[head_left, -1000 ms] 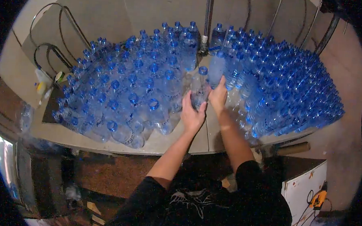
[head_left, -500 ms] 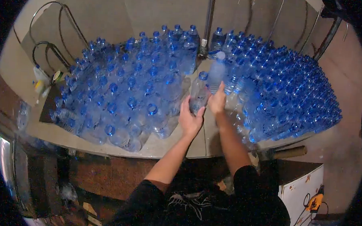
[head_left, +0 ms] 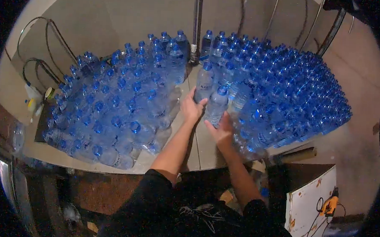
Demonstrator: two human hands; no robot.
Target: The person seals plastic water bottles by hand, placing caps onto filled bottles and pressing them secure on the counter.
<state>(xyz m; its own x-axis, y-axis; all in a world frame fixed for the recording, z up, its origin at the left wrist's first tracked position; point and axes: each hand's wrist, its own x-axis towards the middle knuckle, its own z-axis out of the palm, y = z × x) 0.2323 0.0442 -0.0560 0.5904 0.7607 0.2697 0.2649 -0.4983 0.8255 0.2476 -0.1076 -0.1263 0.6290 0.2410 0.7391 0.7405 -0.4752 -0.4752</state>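
Note:
Two clear plastic water bottles with blue tops stand close together between my hands. My left hand (head_left: pixel 192 109) is curled round the lower left side of the farther bottle (head_left: pixel 205 81), its thumb pointing right. The nearer bottle (head_left: pixel 218 103) is in my right hand (head_left: pixel 221 129), gripped low down with the thumb in front. Both bottles look roughly upright, and they overlap in view. On my left spreads a large group of similar bottles (head_left: pixel 110 102). An even denser group (head_left: pixel 293 89) fills the right side of the table.
A pale curved table (head_left: pixel 184 160) carries the bottles. Behind it rises a grey wall with a dark vertical pole (head_left: pixel 195 30) and hanging cables. Below right are a cardboard tube (head_left: pixel 296 155) and a stained white box (head_left: pixel 311 204) with an orange tool (head_left: pixel 330 206) on its side.
The view has shifted a little. My right hand and its bottle have come down and nearer, while the bottle at my left hand now stands farther back.

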